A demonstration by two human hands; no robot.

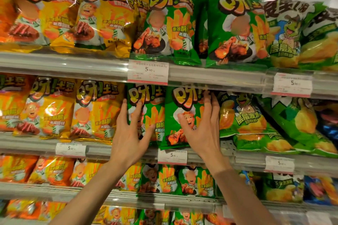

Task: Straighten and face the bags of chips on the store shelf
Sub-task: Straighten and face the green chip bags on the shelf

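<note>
On the middle shelf (pixel 102 149), the left hand (pixel 130 133) lies spread wide on one green chip bag (pixel 146 107); the right hand (pixel 201 124), fingers splayed, seemingly presses the neighbouring green bag (pixel 182 133).

Glossy plastic chip bags (pixel 184 115), paper price tags (pixel 147 72)

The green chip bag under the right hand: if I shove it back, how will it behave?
The green chip bag looks puffed, so probably light and squashy, not stiff. Its glossy film may slip under the flat right hand. Standing on its narrow bottom edge, it could lean toward the neighbouring green bag under the left hand.
</note>
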